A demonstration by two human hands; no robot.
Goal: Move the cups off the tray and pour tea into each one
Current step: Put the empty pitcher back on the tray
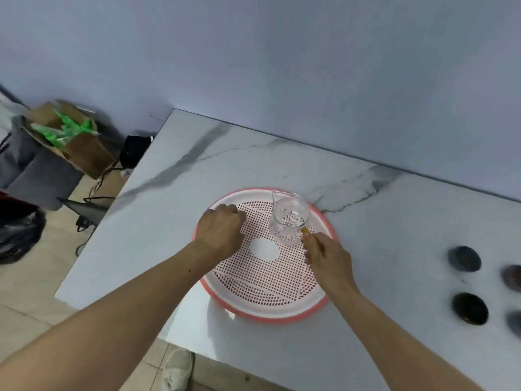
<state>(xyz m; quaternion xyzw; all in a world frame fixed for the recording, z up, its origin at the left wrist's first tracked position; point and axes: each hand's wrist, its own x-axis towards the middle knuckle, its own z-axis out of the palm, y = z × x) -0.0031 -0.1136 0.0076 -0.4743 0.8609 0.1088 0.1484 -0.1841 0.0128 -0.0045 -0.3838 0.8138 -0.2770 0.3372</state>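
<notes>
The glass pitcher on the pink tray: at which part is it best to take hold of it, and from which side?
Probably by the handle, from the pitcher's near-right side. The glass pitcher stands upright at the far right of the tray, its spout turned away to the far left. The right hand already closes on the handle there; the smooth clear wall looks less secure.

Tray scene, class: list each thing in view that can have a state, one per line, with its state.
Tray: on the table, no cups on it.
Glass pitcher: upright on the tray, looks empty.
Cups: off the tray, on the table at right.
Right hand: at the pitcher's handle.
Left hand: curled shut, over the tray.
</notes>
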